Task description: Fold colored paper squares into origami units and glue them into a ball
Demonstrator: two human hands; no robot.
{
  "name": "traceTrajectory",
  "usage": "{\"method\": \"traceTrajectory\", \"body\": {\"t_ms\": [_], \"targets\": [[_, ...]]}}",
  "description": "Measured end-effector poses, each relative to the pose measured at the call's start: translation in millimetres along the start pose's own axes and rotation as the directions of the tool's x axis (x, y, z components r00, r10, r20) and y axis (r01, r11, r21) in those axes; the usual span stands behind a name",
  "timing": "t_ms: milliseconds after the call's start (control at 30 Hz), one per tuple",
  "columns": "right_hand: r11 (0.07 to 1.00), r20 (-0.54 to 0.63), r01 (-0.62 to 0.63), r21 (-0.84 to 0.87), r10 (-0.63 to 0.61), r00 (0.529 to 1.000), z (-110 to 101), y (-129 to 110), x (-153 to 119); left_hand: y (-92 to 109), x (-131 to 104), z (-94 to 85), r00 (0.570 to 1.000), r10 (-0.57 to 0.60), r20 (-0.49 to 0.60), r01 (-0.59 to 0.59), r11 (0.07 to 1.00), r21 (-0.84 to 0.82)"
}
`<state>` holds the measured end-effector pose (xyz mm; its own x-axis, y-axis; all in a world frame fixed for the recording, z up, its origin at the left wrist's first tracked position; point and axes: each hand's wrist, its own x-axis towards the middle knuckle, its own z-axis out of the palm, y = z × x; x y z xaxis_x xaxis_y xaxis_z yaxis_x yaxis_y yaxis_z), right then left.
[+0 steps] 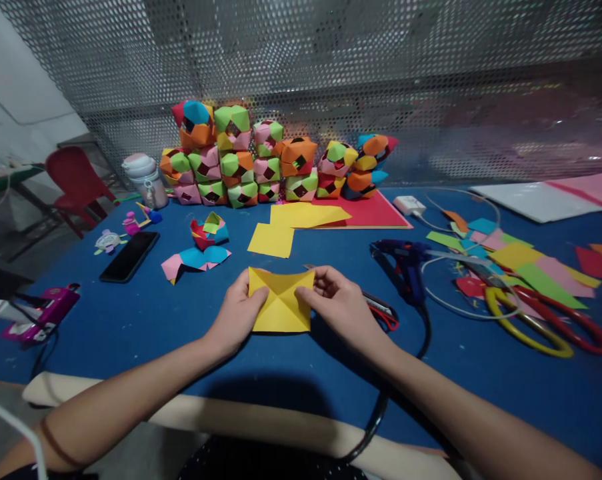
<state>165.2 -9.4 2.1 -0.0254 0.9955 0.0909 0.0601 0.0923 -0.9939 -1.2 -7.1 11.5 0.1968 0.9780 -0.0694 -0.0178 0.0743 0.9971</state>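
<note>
A creased yellow paper square point(281, 313) is held up over the blue table, with fold lines crossing near its middle. My left hand point(237, 312) pinches its left side, thumb on the front face. On the right side, my right hand point(338, 307) grips it the same way, its fingers curled behind. Beyond it lie a flat yellow sheet point(271, 241) and a larger yellow piece point(305, 215). A folded blue and pink strip point(198, 259) and a small multicoloured folded piece point(209, 231) rest to the left of these sheets.
Stacked paper shapes point(243, 167) line the back. A blue glue gun point(405, 260), red-handled cutter point(383, 312), large scissors point(531, 323) and paper scraps point(545, 263) are at right. A phone point(130, 257), jar point(145, 179) and purple power strip point(45, 313) are at left.
</note>
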Motion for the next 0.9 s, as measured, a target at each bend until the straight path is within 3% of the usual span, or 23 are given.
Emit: {"method": "traceTrajectory", "body": {"t_ms": [133, 467, 733, 900], "targets": [[0.999, 0.079, -0.043, 0.018, 0.041, 0.996, 1.5, 3.2, 0.1, 0.2, 0.0, 1.0, 1.0, -0.015, 0.011, 0.015, 1.0, 0.004], [0.994, 0.076, -0.071, 0.087, 0.064, 0.995, 2.2, 6.4, 0.6, 1.7, 1.4, -0.4, 0.999, -0.038, -0.036, 0.039, 0.999, 0.03], [0.994, 0.077, -0.066, 0.093, 0.058, 0.995, 2.6, 7.4, -0.1, 2.3, 0.0, -2.4, 1.0, -0.016, 0.027, 0.013, 0.995, 0.097], [0.999, 0.067, 0.025, -0.022, -0.024, 0.997, -3.9, 6.0, 1.4, 8.0, -2.5, -5.7, 0.989, -0.041, 0.143, 0.046, 0.999, -0.03]]}}
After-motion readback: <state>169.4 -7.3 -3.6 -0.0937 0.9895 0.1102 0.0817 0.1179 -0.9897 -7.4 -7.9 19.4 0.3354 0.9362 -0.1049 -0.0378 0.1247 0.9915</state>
